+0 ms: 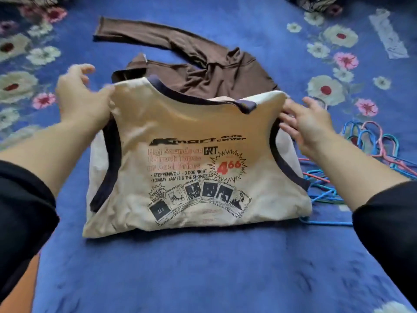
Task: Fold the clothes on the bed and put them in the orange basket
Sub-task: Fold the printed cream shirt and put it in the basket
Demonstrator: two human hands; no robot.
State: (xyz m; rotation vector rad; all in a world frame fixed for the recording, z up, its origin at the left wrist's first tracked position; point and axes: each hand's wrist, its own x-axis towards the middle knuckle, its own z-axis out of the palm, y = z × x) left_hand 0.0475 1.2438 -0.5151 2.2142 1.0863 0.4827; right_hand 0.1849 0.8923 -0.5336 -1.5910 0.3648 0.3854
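A blue bed cover [203,267] printed with pale and pink flowers fills the view. Spread across its middle, a cream T-shirt [180,132] with dark trim at the neck and armholes is seen, print side up; its hem lies flat on the cover nearest the camera, while its shoulders are raised off the bed. Just beyond it, and partly overlapped by its collar, a brown long-sleeved top [214,71] is laid out rumpled, one sleeve stretched toward the far left. A tangle of blue and pink hangers [372,141] is heaped on the cover at the right, touching the shirt's edge. The shirt's left shoulder is pinched by the left hand [83,102], thumb pressed against the cloth. The opposite shoulder is grasped by the right hand [309,125], its fingers curled into the fabric and the thumb lifted. A pale strip of cloth [388,37] is seen far right. An orange patch [29,279] shows at the lower left edge; what it is cannot be told
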